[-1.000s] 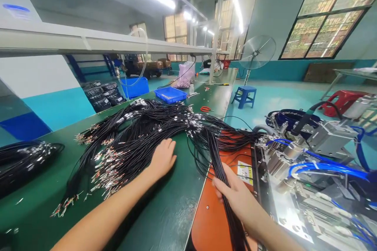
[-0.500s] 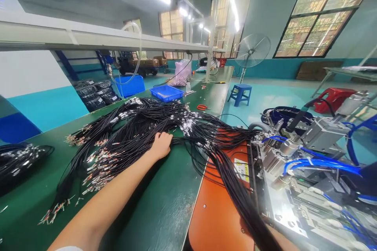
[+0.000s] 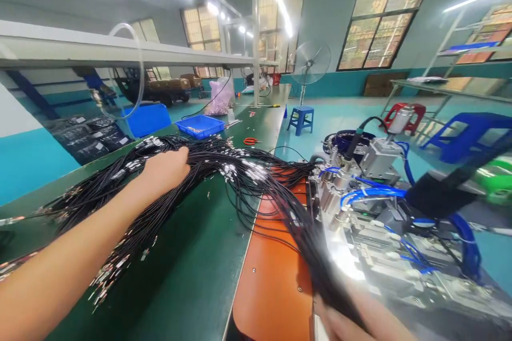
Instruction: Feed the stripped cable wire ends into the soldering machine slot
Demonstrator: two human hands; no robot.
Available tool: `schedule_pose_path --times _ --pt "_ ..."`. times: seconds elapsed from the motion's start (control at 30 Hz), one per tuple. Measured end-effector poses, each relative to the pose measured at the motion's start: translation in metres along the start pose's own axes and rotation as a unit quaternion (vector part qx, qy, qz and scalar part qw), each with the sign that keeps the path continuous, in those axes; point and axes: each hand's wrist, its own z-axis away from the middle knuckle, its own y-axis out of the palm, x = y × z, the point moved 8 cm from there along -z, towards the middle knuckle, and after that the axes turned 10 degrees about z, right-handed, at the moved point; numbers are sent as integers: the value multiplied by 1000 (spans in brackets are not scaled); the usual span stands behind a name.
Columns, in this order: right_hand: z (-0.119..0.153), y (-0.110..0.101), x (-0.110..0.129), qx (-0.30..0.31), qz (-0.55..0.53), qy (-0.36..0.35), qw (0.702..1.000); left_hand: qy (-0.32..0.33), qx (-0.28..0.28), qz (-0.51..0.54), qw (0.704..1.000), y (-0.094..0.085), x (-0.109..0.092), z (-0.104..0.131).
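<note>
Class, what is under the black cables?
The green table lies under the black cables, with the orange panel under them further right; anything else they cover cannot be seen.

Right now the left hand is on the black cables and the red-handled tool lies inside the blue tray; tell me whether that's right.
Not quite: the head view shows the red-handled tool lying on the green table, to the right of the blue tray. The left hand is on the black cables.

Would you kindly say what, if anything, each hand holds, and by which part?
The right hand holds black cables by their near stretch; the left hand rests over cables farther along, grip unclear.
</note>
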Motion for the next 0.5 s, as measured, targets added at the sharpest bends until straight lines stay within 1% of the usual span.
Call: schedule_pose_path --times 0.03,0.07,0.13,0.17,0.23,0.3,0.33,0.4,0.43,0.47,0.5 --pt "-1 16 8 43 -10 3 999 -10 17 7 1000 4 4 -5" --pt "-4 32 19 88 -17 -8 996 -19 43 16 999 15 8 -8" --pt "-15 53 41 134 -25 -55 989 -41 109 34 993 52 18 -5" --pt "-21 60 45 148 5 -62 987 -53 133 41 989 74 24 0" --pt "-28 71 42 187 123 -66 972 -72 159 52 983 115 38 13" --pt "-29 77 33 208 221 -77 950 -84 158 59 982 144 54 22" --pt "-29 82 27 223 239 -78 942 -86 149 62 983 153 61 23" --pt "-30 96 15 261 206 -53 942 -85 119 63 987 157 72 18" --pt "-34 104 10 273 170 -31 946 -85 100 62 989 155 76 12" --pt "-41 111 5 270 138 -7 953 -85 79 60 991 152 79 5" --pt "-51 118 4 261 117 0 958 -85 58 58 993 147 80 -2"
